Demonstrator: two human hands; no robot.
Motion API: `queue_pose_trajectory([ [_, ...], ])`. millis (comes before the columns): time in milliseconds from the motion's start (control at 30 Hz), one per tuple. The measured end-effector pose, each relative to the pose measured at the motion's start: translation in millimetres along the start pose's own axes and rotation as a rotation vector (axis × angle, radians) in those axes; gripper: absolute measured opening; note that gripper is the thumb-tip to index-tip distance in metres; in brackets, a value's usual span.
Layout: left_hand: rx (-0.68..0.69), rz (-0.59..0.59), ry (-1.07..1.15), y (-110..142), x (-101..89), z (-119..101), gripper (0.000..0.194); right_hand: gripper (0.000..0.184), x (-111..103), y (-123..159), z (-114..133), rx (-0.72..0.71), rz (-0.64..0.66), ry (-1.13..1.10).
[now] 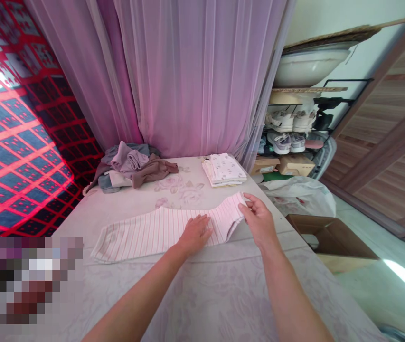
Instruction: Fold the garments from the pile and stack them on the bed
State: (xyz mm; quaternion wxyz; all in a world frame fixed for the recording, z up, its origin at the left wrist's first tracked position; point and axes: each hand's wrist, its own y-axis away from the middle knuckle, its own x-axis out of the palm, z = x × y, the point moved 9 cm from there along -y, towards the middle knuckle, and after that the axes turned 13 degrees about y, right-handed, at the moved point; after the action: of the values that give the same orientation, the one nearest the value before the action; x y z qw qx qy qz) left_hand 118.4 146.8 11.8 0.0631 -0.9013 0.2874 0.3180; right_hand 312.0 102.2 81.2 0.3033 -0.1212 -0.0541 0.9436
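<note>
A pink-and-white striped garment [145, 232] lies stretched out flat across the pale floral bed cover [195, 294]. My left hand [195, 232] rests flat on its middle, fingers spread and pressing the cloth down. My right hand [257, 218] is closed on the garment's right end, pinching its edge and lifting it slightly off the cover.
A pile of loose grey, mauve and brown clothes [131, 167] sits at the far left of the bed. A neat stack of folded white printed clothes [224, 170] lies at the far right. Pink curtains hang behind. An open cardboard box [330, 235] and a shoe rack [295, 128] stand to the right.
</note>
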Motion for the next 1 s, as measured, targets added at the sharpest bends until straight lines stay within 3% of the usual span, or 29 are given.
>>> queue_pose_trajectory([
  [100,-0.121,-0.118,0.533,8,-24.6,9,0.050,0.057,29,13,16,-0.084,0.057,0.043],
  [200,-0.208,-0.065,0.915,16,-39.0,5,0.057,0.053,67,28,25,-0.105,0.155,0.134],
  [333,-0.309,-0.057,0.988,34,-61.6,14,0.074,0.049,122,53,27,-0.164,0.315,0.247],
  [433,-0.361,-0.066,1.003,46,-65.4,34,0.067,0.043,142,64,19,-0.227,0.403,0.294],
  [533,-0.409,-0.120,0.955,52,-61.3,56,0.053,0.039,120,52,-7,-0.166,0.321,0.363],
  [633,-0.481,-0.261,0.781,51,-62.6,74,0.060,0.039,72,34,-39,-0.014,0.116,0.492],
  [700,-0.484,-0.306,0.621,48,-65.5,77,0.066,0.038,51,30,-56,0.038,0.057,0.571],
  [767,-0.463,-0.304,0.473,45,-68.2,75,0.068,0.038,47,32,-64,0.031,0.068,0.625],
  [867,-0.439,-0.287,0.322,48,-73.5,73,0.067,0.036,59,37,-67,-0.014,0.135,0.673],
  [1000,-0.405,-0.275,0.290,55,-78.5,73,0.069,0.035,67,38,-66,-0.021,0.146,0.720],
])
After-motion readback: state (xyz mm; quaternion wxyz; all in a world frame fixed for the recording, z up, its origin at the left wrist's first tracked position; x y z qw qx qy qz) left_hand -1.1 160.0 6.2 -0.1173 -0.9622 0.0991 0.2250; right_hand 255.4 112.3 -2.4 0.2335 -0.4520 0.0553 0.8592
